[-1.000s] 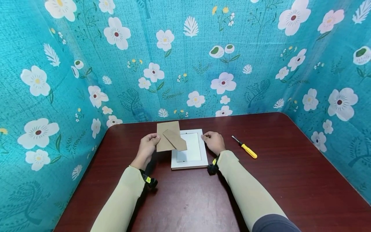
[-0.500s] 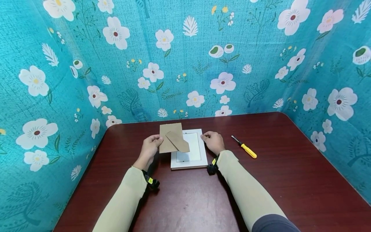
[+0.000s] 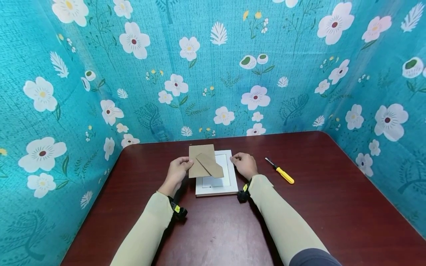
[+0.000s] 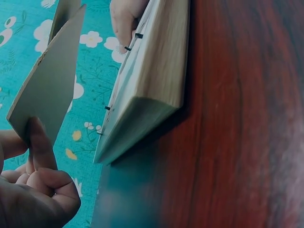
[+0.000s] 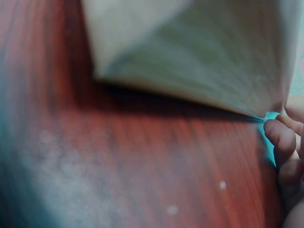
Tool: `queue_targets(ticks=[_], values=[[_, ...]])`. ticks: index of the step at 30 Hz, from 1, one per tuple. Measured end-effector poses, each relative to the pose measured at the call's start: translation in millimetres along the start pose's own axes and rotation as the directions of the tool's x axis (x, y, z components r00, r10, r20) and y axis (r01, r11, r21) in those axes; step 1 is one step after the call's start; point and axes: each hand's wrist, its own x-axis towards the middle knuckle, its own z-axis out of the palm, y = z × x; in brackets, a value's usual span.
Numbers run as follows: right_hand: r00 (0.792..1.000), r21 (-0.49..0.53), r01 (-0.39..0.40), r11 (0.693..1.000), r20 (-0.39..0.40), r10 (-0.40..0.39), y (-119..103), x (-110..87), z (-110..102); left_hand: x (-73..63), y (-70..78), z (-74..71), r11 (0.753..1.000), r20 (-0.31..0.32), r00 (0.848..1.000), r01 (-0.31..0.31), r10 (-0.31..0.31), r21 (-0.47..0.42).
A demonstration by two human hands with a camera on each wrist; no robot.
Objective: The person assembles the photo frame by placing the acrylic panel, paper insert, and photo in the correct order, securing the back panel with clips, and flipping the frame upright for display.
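Brown cardboard panel [image 3: 197,168], slanting flap [image 3: 210,165] on its face, held above a white frame [image 3: 234,178] near the far edge of the table [image 3: 213,229].
The left hand [image 3: 178,171] pinches the panel's left edge; the right hand [image 3: 245,165] has curled fingers at the frame's right edge, whether gripping I cannot tell. The panel covers more of the frame than half a second ago. A yellow-handled screwdriver [image 3: 283,174] lies farther right.

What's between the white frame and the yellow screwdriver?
The right hand, at the edge of the frame. From there to the screwdriver is just bare table. The head view shows it.
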Motion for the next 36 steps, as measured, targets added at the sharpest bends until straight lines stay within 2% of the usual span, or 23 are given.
queue_targets(ticks=[13, 21, 30, 36], values=[[1.000, 0.025, -0.024, 0.999, 0.008, 0.023, 3, -1.8, 5, -1.0, -6.1, 10.1, 0.999, 0.020, 1.000, -0.015, 0.015, 0.044], [1.000, -0.006, 0.006, 1.000, 0.000, -0.006, -1, -2.2, 2, 0.2, -8.1, 13.9, 0.997, 0.039, 0.998, -0.046, 0.043, 0.061], [1.000, -0.009, 0.021, 1.000, -0.012, -0.021, -2, -2.9, 0, 1.2, -7.7, 19.5, 0.996, 0.044, 0.999, -0.004, 0.000, 0.088], [0.999, -0.005, 0.035, 0.999, -0.020, -0.035, 0, -0.7, 0, 0.5, -6.3, 22.6, 0.995, 0.048, 0.999, -0.018, 0.013, 0.094]])
